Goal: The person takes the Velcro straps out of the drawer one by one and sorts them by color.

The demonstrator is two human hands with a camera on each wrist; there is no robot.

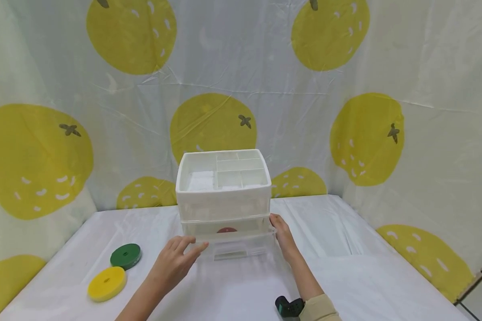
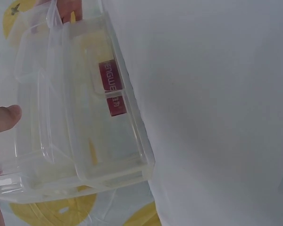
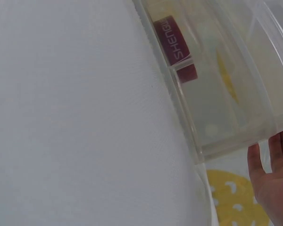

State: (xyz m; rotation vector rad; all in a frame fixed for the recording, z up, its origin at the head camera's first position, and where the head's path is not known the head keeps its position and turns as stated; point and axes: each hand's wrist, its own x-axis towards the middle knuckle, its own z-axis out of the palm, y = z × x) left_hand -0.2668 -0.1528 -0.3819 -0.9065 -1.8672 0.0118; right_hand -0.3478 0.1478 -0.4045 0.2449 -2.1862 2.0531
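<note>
So, going left to right in the head view: a yellow disc is seen lower left on the white worktop, with a green disc just beside it. Neither is caught by the wrist cameras. Next, the left hand is held at the drawer unit's lower left front, thumb and fingers spread, nothing gripped; whether the plastic is touched can't be told. The white drawer unit is parked mid-frame on the worktop, and its divided top tray is shown only from the head. Lettering on a red label can be made out in both wrist views, but not from above. The right hand is laid along the unit's right side; its fingers are seen fairly straight in the right wrist view, not wrapped round anything.
</note>
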